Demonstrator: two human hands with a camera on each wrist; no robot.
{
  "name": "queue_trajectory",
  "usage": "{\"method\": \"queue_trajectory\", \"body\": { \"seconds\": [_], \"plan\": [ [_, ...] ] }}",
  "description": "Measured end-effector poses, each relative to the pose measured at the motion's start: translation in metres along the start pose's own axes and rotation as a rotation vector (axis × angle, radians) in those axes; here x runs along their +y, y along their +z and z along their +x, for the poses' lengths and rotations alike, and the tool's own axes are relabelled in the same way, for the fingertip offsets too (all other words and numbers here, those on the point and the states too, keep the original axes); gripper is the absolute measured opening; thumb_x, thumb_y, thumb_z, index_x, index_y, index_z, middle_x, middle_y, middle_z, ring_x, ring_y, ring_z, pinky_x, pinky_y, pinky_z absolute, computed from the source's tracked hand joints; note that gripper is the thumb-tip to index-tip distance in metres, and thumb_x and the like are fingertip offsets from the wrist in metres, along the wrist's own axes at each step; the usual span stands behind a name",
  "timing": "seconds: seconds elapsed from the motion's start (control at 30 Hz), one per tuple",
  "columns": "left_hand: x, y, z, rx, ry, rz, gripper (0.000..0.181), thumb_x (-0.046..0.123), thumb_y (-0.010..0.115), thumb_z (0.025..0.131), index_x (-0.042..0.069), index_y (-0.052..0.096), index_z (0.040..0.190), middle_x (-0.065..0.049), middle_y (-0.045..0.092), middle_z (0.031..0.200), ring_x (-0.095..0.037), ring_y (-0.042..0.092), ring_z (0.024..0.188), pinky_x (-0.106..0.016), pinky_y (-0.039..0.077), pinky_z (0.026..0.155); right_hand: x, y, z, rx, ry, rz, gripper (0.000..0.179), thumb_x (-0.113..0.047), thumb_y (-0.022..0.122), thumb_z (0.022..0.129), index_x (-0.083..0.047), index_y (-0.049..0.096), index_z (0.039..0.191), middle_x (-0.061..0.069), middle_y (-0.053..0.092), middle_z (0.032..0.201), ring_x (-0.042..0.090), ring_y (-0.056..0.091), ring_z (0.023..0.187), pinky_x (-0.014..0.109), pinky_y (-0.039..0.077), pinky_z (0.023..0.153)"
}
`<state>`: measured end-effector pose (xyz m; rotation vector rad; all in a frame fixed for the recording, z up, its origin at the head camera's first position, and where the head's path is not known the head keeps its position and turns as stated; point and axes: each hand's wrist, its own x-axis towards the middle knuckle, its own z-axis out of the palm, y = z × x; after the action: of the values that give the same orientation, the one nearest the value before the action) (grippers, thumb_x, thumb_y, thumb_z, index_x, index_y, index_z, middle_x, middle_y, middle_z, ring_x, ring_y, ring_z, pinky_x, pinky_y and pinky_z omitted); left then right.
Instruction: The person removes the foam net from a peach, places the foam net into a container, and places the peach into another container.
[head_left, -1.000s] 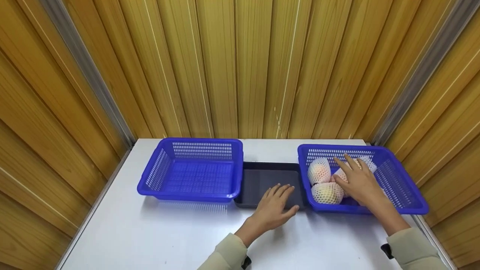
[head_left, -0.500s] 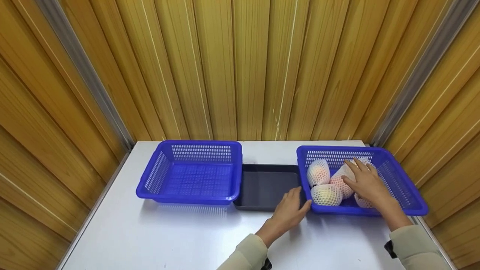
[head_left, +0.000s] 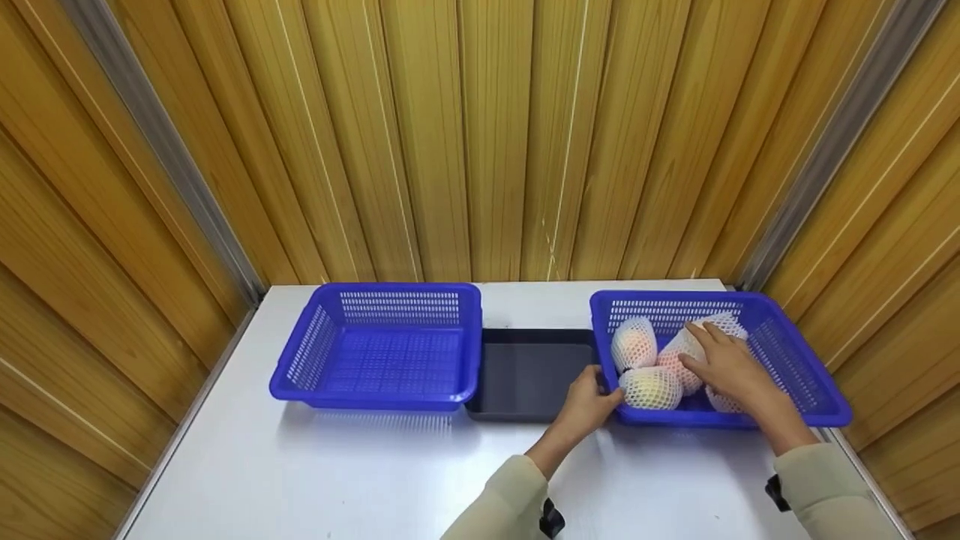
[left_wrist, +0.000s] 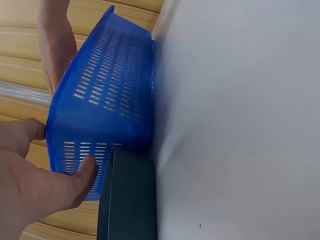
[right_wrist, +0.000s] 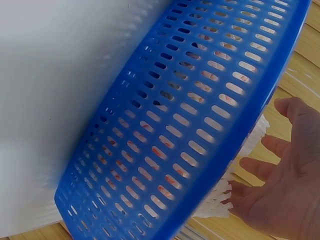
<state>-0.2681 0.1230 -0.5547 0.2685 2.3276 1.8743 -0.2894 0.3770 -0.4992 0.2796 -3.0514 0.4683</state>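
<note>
The right blue plastic basket (head_left: 806, 360) holds several round fruits (head_left: 651, 388) in white foam nets, pinkish or yellowish underneath; their kind is unclear. My left hand (head_left: 586, 405) grips this basket's near left corner. In the left wrist view the thumb (left_wrist: 35, 129) is at the rim and a finger lies against the outer wall. My right hand (head_left: 739, 375) reaches over the basket's near rim, fingers spread and slightly bent, on or just above a netted fruit (head_left: 681, 364). In the right wrist view its fingertips (right_wrist: 235, 192) are beside white netting; contact is partly hidden.
A shallow black tray (head_left: 525, 411) lies between the two baskets, close against both. The left blue basket (head_left: 375, 401) shows a bare bottom. All stand on a white table (head_left: 360, 480) enclosed by wood-patterned walls (head_left: 495, 150).
My left hand has moved right from above the black tray to the right basket's corner and closed on it. My right hand has shifted slightly, staying over the netted fruits.
</note>
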Motion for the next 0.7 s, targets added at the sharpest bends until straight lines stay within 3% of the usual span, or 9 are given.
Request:
{"method": "queue_trajectory", "body": {
  "seconds": [0.23,0.5,0.7],
  "plan": [
    [0.000,0.005,0.003,0.031,-0.079,-0.176,0.038,0.000,0.073,0.084,0.001,0.055,0.117,-0.010,0.065,0.100,-0.013,0.061,0.083,-0.029,0.057,0.071,-0.001,0.004,0.001,0.003,-0.047,0.000,0.065,-0.031,0.062,0.099,0.006,0.041,0.148,0.044,0.037,0.146,0.065,0.036,0.131,0.076,0.028,0.107],
    [0.000,0.006,0.005,0.048,-0.115,-0.173,0.034,0.000,0.074,0.081,0.001,0.059,0.111,-0.008,0.061,0.092,-0.011,0.054,0.072,-0.023,0.046,0.060,0.000,0.004,0.007,-0.007,-0.078,0.036,0.069,-0.021,0.072,0.091,0.010,0.042,0.146,0.045,0.040,0.141,0.066,0.039,0.126,0.077,0.034,0.102],
    [-0.001,0.004,0.006,0.055,-0.108,-0.144,0.029,0.001,0.074,0.080,0.002,0.059,0.105,-0.006,0.060,0.089,-0.011,0.054,0.071,-0.022,0.046,0.059,-0.001,0.000,0.022,-0.137,-0.074,0.107,0.074,-0.012,0.076,0.089,0.008,0.038,0.149,0.045,0.039,0.142,0.063,0.038,0.129,0.073,0.036,0.104]
  ]
}}
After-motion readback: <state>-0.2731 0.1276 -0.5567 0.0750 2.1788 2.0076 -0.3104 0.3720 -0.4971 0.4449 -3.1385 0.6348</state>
